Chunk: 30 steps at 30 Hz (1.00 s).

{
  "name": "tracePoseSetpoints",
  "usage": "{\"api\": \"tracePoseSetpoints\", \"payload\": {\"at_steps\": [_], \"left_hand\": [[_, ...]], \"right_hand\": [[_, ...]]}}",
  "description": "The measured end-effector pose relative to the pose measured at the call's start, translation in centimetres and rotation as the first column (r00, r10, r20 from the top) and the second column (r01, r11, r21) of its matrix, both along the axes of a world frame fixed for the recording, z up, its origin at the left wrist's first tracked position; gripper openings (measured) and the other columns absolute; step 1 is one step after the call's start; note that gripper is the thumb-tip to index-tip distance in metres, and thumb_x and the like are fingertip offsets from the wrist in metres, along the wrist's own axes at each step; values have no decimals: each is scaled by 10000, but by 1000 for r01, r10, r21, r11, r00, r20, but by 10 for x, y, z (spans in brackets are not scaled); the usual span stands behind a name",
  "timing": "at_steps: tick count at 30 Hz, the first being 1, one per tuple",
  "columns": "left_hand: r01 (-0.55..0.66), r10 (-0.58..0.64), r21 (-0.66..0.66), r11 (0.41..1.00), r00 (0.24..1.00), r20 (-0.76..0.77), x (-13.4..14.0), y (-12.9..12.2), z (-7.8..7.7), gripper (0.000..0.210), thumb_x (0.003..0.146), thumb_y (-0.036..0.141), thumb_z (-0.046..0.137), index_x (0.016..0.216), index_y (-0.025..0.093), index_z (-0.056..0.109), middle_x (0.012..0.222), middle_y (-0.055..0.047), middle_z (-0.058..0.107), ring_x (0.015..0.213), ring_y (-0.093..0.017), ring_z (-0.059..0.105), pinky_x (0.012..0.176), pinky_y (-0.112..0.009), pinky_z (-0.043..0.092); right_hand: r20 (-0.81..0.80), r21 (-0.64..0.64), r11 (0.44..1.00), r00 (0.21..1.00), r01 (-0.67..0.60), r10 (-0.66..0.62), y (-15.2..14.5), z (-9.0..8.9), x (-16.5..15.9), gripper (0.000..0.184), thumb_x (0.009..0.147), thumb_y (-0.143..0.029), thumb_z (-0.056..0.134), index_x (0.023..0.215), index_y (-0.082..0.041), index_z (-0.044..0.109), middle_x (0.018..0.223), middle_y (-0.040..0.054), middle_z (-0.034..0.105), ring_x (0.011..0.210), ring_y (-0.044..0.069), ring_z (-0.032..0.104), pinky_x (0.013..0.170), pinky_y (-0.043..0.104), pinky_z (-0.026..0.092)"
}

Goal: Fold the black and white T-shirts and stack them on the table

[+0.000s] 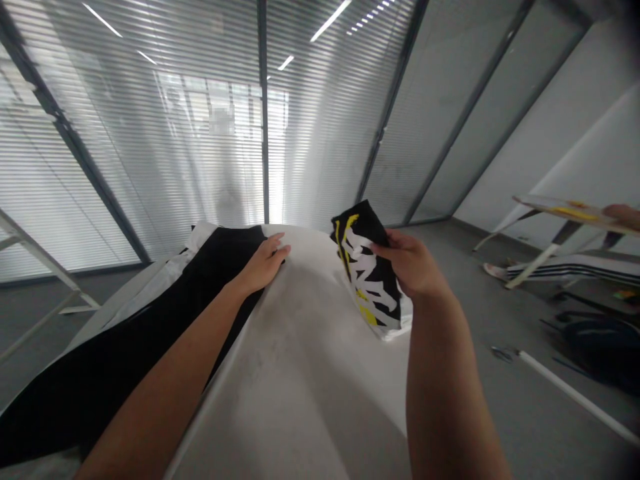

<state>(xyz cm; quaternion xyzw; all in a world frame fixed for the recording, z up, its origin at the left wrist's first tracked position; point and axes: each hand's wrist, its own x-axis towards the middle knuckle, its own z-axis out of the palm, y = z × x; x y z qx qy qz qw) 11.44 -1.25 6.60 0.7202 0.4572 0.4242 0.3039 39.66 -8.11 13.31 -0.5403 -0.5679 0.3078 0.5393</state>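
My right hand (407,260) pinches a folded piece of black cloth (367,267) with a white and yellow print, held up over the right side of the white table (310,373). Thumb and fingers grip its right edge. My left hand (265,261) lies with its fingers stretched out on the edge of a long black cloth (125,340), near its far end. That black cloth runs along the left side of the table toward me. Whitish cloth (165,283) shows along its far left side.
Glass panels with blinds (215,133) stand beyond the table. At the right, another person's hand (625,217) is by a wooden-topped table (560,208), with a striped trouser leg (575,269) below. A white pole (575,393) is low at the right; a white metal frame (40,267) stands left.
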Motion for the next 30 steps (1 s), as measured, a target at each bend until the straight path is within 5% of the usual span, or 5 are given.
{"api": "tracePoseSetpoints", "payload": {"at_steps": [3, 8, 13, 21, 30], "left_hand": [[60, -19, -98, 993, 928, 372, 2, -8, 15, 639, 878, 521, 505, 1451, 274, 369, 1384, -94, 532, 1272, -251, 501, 1013, -423, 423], [166, -43, -96, 981, 680, 732, 11, -29, 36, 555, 777, 492, 642, 1231, 175, 606, 1102, -79, 709, 997, -260, 670, 894, -405, 521], [135, 28, -174, 975, 707, 707, 16, -41, 48, 441, 740, 478, 684, 1015, 134, 705, 882, -71, 749, 845, -259, 705, 820, -408, 555], [-82, 105, -72, 994, 897, 429, 21, -40, 46, 308, 723, 409, 731, 898, 156, 731, 911, -64, 748, 862, -244, 700, 817, -377, 556], [-257, 372, -273, 927, 542, 754, -13, -40, 71, 252, 753, 244, 680, 984, 145, 656, 883, -63, 724, 831, -216, 701, 789, -390, 582]], "right_hand": [[-317, 123, 956, 902, -267, 293, -11, 11, -28, 343, 709, -278, 712, 1044, -218, 669, 977, 29, 725, 849, 224, 683, 795, 371, 539], [-474, 159, 898, 766, -410, 434, -4, 2, -61, 376, 700, -260, 730, 1063, -226, 639, 1024, 32, 717, 864, 216, 682, 828, 389, 538], [-484, 91, 954, 825, -285, 292, 19, -24, -79, 332, 705, -281, 673, 1019, -211, 595, 931, 23, 709, 820, 208, 674, 797, 389, 539], [-68, 49, 996, 996, 68, -65, 42, -54, -91, 429, 744, -285, 582, 1164, -204, 548, 965, 42, 669, 853, 188, 640, 807, 365, 520], [16, -107, 992, 997, -73, 75, 31, -52, -111, 525, 810, -407, 598, 1295, -238, 490, 1179, 86, 617, 967, 192, 631, 872, 362, 494]]}}
